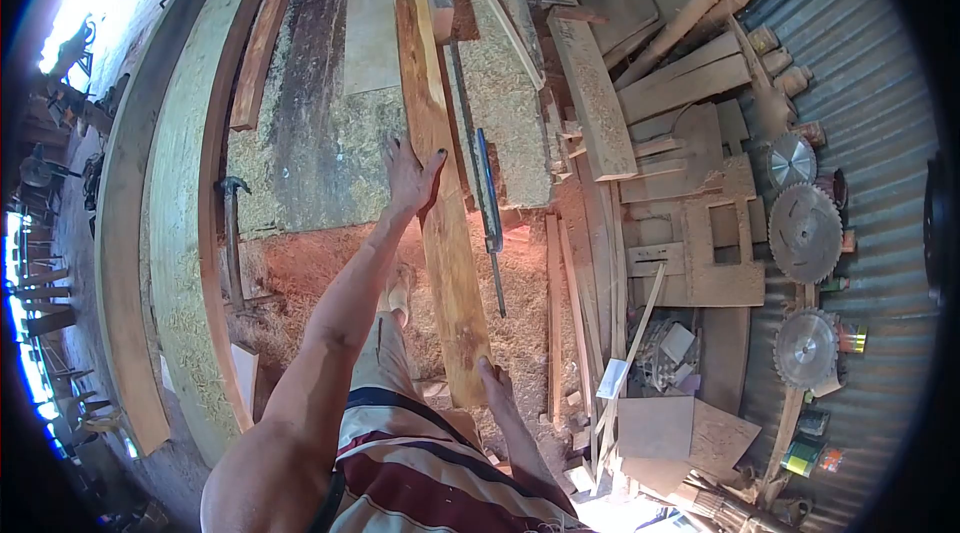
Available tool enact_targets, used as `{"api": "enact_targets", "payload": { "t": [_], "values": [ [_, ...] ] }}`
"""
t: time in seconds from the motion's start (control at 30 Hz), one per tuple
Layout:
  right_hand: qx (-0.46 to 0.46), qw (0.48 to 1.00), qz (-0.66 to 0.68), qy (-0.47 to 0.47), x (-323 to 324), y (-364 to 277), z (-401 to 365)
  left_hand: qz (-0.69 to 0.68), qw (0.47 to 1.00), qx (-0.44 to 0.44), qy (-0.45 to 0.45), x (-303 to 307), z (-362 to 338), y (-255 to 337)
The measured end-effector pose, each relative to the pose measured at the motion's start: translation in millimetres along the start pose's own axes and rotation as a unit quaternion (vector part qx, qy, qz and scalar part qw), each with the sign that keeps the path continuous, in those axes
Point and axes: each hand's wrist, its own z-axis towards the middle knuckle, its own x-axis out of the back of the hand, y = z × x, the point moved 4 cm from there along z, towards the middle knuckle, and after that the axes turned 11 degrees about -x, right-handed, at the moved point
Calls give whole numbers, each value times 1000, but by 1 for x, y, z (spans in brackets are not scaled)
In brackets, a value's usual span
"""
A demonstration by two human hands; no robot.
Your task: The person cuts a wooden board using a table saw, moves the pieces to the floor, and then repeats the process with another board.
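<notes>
A long reddish-brown wooden plank [455,293] runs from the worktable towards my body. My left hand [412,178] rests against its left edge about midway along, thumb across the top face and fingers stretched out and spread. At the near end, my right hand [496,388] grips the plank's right corner, thumb on top; the other fingers are mostly hidden. The plank's far end lies beside an upright-edged wooden block [437,3]. Just right of the plank is a long narrow blue and grey metal bar [487,183].
Sawdust covers the worktable [330,153]. A hammer [232,233] hangs at its left edge, beside long thick boards [180,193]. Circular saw blades [805,233] hang on the corrugated wall at right. Offcuts and thin strips [640,323] lean below them.
</notes>
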Motion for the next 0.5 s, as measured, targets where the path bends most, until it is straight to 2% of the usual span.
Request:
{"api": "enact_targets", "payload": {
  "t": [0.1, 0.5],
  "values": [
    [-19, 998, 40, -40, -5, 3, 23, 8, 1000, 6, 5, -4, 14, -12],
    [-32, 995, 93, -35, -23, -37, 54, 30, 999, 4, 18, -3, 69, -27]
  ]
}}
